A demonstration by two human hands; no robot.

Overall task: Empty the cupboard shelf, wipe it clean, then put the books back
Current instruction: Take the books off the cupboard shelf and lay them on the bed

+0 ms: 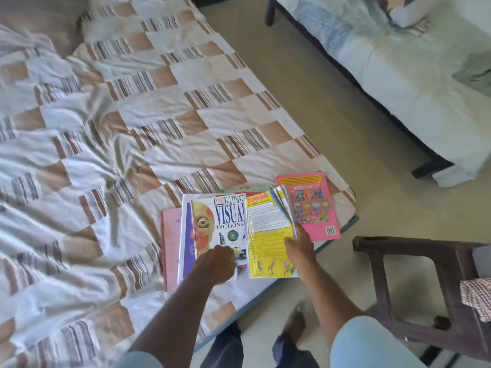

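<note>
Pale blue sleeves (372,343) frame the bottom edge, dark trousers (228,349) between them, a bare foot (295,322) on the beige floor (318,83). To the right stands a dark wooden chair (414,288) with a checked cloth (478,296) on its seat. The left hand (216,264) lies knuckles-up on the lower edge of the dictionary (225,227), fingers curled under; whether it grips the cover or only rests there cannot be told. The right hand (299,247) pinches the right edge of a thin yellow booklet (267,240), thumb on top, with several more thin books fanned behind it in the same grip. The dictionary sits on top of a small stack: a white and purple book (186,240) under it, a pale pink book (168,243) lowest and sticking out to the left. A bright pink book (316,205) lies flat just beyond the right hand, back cover up, near the corner of the bed. All the books are on the near corner of the bed (106,142), which carries a rumpled sheet of white, tan and striped squares. Across the strip of floor, farther off, a second bed (398,75) with a pale blue cover stands on a dark frame, a pillow (409,11) at its far end.
</note>
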